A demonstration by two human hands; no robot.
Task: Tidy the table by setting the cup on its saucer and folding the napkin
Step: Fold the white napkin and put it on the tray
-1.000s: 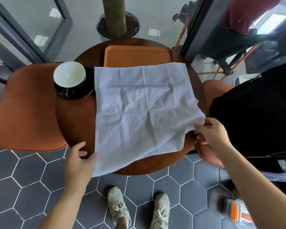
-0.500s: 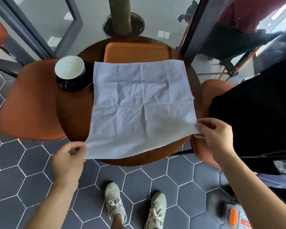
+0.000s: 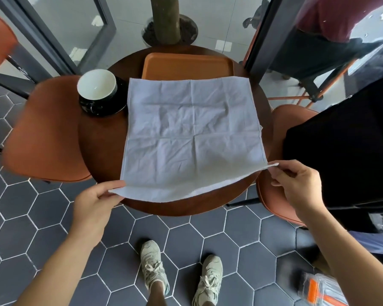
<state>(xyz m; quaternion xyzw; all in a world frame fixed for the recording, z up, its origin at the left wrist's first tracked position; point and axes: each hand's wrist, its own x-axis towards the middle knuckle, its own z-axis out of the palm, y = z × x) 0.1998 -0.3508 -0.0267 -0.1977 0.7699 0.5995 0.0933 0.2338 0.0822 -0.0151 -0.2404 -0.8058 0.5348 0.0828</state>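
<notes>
Napkin (image 3: 192, 138) lay flatter and squarer on the counter (image 3: 102, 151) than a second earlier, left hand (image 3: 93, 208) and right hand (image 3: 296, 186) each pinching a near corner, so, cup (image 3: 96, 85) already on saucer (image 3: 106, 109), folding could begin.

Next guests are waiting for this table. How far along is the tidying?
Done: the cup sits on its black saucer at the far left of the table. In hand: the napkin lies spread open, its far edge overlapping the orange tray, with the left hand and right hand each pinching a near corner. Left: no fold has been made yet, so all the folding remains.
</notes>
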